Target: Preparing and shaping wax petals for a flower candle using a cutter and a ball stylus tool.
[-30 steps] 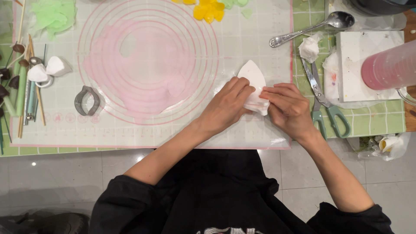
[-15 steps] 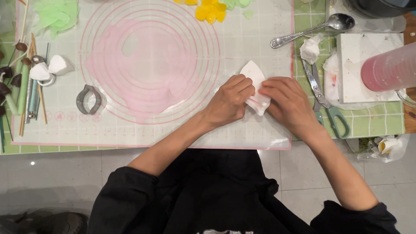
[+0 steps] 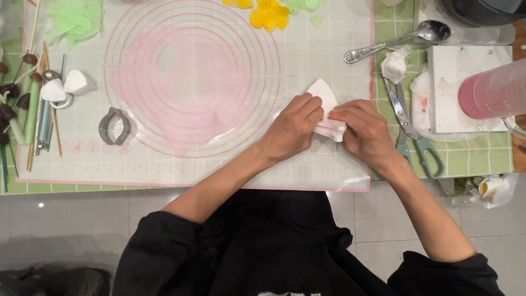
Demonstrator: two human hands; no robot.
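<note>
— White petal-shaped piece (image 3: pixel 324 93): where, and who has it?
— Pinched from both sides. Left hand (image 3: pixel 293 129) grips its left edge, fingers curled; right hand (image 3: pixel 364 131) clamps the lower right end. It lies on the silicone mat (image 3: pixel 329 49), right of the pink rolled sheet (image 3: pixel 186 93).
— Around them?
— Green-handled scissors (image 3: pixel 416 137) just right of the right hand; spoon (image 3: pixel 400 39) above. Grey cutter (image 3: pixel 114 125) well to the left.
</note>
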